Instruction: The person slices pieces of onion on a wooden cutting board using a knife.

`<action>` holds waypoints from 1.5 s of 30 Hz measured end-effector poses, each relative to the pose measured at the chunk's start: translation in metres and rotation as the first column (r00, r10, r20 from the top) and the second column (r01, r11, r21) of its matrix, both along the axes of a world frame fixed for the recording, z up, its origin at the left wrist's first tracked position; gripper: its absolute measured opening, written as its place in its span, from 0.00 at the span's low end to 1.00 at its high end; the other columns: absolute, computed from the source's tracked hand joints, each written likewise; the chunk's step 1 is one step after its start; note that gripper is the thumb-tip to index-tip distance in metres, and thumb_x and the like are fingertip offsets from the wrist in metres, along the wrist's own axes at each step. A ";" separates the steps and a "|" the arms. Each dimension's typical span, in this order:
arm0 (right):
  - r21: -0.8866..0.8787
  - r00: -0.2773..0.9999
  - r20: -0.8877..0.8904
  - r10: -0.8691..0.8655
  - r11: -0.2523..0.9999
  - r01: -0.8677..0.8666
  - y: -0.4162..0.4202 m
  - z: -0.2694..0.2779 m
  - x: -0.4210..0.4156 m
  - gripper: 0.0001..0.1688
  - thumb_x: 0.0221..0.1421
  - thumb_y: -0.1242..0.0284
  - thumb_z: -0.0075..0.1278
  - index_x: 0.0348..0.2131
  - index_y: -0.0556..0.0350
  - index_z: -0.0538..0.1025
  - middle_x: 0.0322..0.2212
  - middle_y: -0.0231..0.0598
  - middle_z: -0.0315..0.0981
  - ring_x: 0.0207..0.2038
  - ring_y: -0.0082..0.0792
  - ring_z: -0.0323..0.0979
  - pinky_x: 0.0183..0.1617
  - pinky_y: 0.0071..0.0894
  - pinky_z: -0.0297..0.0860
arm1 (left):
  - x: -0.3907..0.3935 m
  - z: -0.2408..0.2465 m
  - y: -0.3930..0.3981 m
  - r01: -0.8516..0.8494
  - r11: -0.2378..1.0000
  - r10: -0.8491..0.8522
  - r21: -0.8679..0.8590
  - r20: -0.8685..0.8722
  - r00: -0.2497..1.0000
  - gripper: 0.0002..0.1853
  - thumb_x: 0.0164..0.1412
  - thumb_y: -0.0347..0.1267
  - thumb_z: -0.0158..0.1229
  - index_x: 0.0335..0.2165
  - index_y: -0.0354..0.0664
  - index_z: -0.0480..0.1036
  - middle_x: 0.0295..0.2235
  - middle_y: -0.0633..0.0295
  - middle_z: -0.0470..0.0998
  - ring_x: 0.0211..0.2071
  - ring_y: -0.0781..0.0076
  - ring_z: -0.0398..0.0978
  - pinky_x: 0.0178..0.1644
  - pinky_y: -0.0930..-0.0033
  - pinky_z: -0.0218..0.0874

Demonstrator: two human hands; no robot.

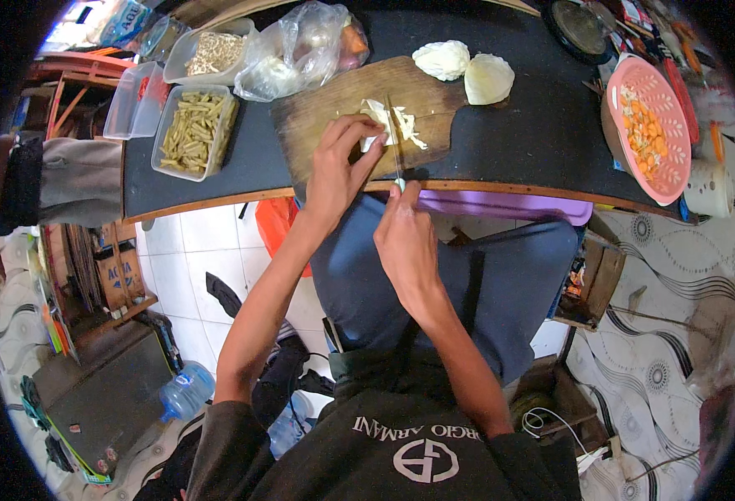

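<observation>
A wooden cutting board (pixel 317 113) lies at the dark table's near edge. On it my left hand (pixel 342 156) presses a pale cabbage piece (pixel 375 113) with bent fingertips. My right hand (pixel 407 238) grips the light green handle of a kitchen knife (pixel 396 141), its blade pointing away from me along the right side of that piece. Thin cabbage shreds (pixel 410 128) lie just right of the blade. Beyond the board's far right edge sit two larger cabbage pieces, one crinkled (pixel 442 60) and one smooth (pixel 489 79).
At left stand a plastic tub of cut green beans (pixel 193 128), a tub with tempeh (pixel 214 53) and a clear container (pixel 130 103). A plastic bag of vegetables (pixel 298 53) touches the board's far side. A pink colander (pixel 649 125) with sliced carrots is at right. A person's sleeve (pixel 82 178) shows far left.
</observation>
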State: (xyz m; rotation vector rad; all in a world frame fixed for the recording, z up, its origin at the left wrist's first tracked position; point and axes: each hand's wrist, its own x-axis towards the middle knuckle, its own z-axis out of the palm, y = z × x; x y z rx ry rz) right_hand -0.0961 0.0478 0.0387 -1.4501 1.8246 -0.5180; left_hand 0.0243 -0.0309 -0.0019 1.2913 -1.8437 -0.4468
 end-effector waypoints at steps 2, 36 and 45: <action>0.012 1.000 -0.015 -0.021 1.000 0.021 0.004 -0.005 0.002 0.17 0.71 0.66 0.34 0.41 0.65 0.63 0.18 0.68 0.71 0.25 0.69 0.74 0.24 0.64 0.67 | 0.002 0.001 0.002 0.003 1.000 -0.003 -0.008 0.024 1.000 0.07 0.55 0.25 0.64 0.35 0.36 0.77 0.39 0.54 0.78 0.40 0.53 0.74 0.45 0.60 0.66; -0.125 0.989 0.143 -0.031 0.991 0.049 0.000 -0.013 0.002 0.18 0.71 0.68 0.33 0.37 0.70 0.64 0.20 0.73 0.71 0.29 0.73 0.72 0.30 0.65 0.66 | 0.010 0.003 -0.002 0.078 0.995 -0.071 0.058 -0.108 0.992 0.07 0.55 0.23 0.64 0.35 0.34 0.80 0.37 0.51 0.80 0.40 0.57 0.79 0.47 0.64 0.68; -0.091 0.994 0.107 -0.030 0.995 0.040 0.001 -0.011 0.001 0.18 0.71 0.67 0.34 0.38 0.70 0.64 0.18 0.71 0.71 0.27 0.72 0.73 0.28 0.65 0.67 | 0.010 0.001 -0.002 0.055 0.997 -0.048 0.060 -0.100 0.994 0.08 0.55 0.24 0.65 0.36 0.35 0.81 0.39 0.52 0.81 0.40 0.59 0.80 0.47 0.65 0.69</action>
